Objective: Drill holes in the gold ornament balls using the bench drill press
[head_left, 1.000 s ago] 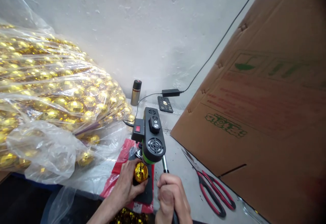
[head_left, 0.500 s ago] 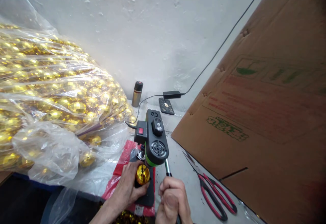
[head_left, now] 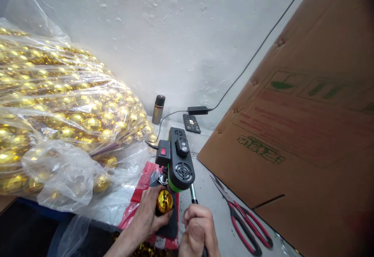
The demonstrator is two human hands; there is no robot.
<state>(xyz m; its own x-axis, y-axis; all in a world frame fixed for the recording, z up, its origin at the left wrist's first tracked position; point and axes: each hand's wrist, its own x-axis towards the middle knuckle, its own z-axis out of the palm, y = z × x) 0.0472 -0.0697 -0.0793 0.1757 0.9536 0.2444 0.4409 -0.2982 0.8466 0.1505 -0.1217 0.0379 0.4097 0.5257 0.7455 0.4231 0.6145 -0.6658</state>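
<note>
A small black-and-green bench drill press [head_left: 180, 167] stands on the worktop. My left hand [head_left: 147, 210] is closed around a shiny gold faceted ball [head_left: 164, 201], holding it on the dark base [head_left: 172, 227] just in front of the machine head. The head hides whatever lies directly beneath it. My right hand [head_left: 200, 226] is wrapped round the machine's lever handle [head_left: 193, 194], whose metal rod shows above the fist. Under the base lies a red plastic sheet [head_left: 131, 206].
At left bulges a clear plastic bag [head_left: 64, 109] full of gold balls. Red-handled scissors [head_left: 248, 226] lie at right beside a large cardboard box [head_left: 292, 113]. A bottle [head_left: 158, 110], a phone [head_left: 192, 123] and a black power adapter [head_left: 198, 110] with its cable sit by the wall.
The whole view has shifted very slightly. Both hands keep their holds on the ball and the lever handle, with no other clear difference.
</note>
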